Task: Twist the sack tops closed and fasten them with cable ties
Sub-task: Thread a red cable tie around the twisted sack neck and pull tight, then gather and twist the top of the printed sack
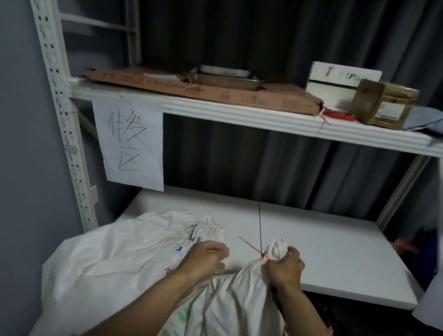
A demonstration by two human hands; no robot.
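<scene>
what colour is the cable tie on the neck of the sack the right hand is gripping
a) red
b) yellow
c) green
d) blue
a: a red cable tie cinches the twisted neck of the white sack right beside the right hand, with its thin tail sticking out to the left.

white lower shelf (331,259) carries two white sacks (141,257) at its front edge.
</scene>
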